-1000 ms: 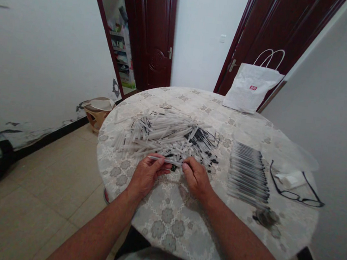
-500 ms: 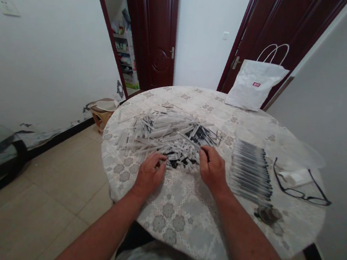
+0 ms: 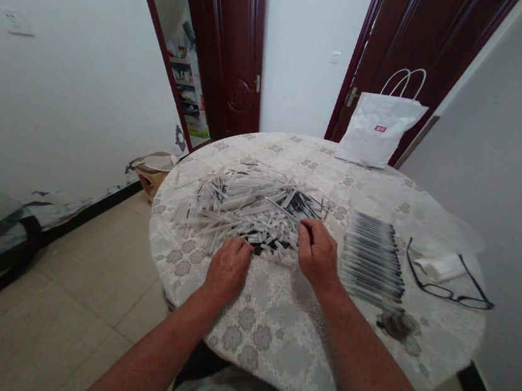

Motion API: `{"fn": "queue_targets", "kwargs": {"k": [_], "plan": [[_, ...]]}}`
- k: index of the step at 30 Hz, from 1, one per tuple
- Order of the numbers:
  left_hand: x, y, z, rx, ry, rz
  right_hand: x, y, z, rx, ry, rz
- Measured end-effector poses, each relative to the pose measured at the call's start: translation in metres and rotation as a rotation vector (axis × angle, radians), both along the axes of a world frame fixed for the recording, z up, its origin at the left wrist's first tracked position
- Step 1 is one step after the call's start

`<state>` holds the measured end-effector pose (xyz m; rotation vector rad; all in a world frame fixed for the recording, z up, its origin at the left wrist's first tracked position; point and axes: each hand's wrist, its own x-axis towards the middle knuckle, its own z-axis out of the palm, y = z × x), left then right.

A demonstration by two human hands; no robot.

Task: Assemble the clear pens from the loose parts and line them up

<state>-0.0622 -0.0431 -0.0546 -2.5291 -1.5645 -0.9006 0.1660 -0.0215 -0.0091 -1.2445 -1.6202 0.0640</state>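
Observation:
A loose heap of white pen barrels and black pen parts (image 3: 250,207) lies in the middle of a round table (image 3: 273,330) with a flowered cloth. My left hand (image 3: 227,271) rests at the heap's near edge with its fingers curled under; what they hold is hidden. My right hand (image 3: 318,253) sits at the heap's right edge, fingers pinched on a thin black part. To its right lies a neat row of assembled pens (image 3: 372,260).
Black-rimmed glasses (image 3: 449,288) and a clear plastic bag (image 3: 437,233) lie at the table's right. A white paper bag (image 3: 377,134) stands at the far edge by a dark door. A small stool (image 3: 152,172) stands on the floor to the left.
A second ago both hands held a white barrel between them near the heap's front. Now they are apart: the right hand has moved to the heap's right edge, the left stays at the front.

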Motion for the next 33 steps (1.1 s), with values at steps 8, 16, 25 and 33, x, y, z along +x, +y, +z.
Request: {"fn": "queue_targets", "kwargs": {"k": [8, 16, 25, 33], "plan": [[-0.006, 0.005, 0.005, -0.152, -0.613, 0.004, 0.004, -0.007, 0.021, -0.107, -0.013, 0.066], [-0.01, 0.012, 0.014, -0.244, -0.854, 0.044, 0.007, -0.011, 0.037, -0.282, -0.16, 0.276], [-0.011, 0.011, 0.019, -0.333, -0.978, -0.022, 0.012, -0.015, -0.016, -0.221, -0.09, 0.329], [-0.011, 0.013, 0.008, -0.577, -1.14, -0.026, 0.014, -0.01, -0.025, -0.221, -0.168, 0.32]]}}
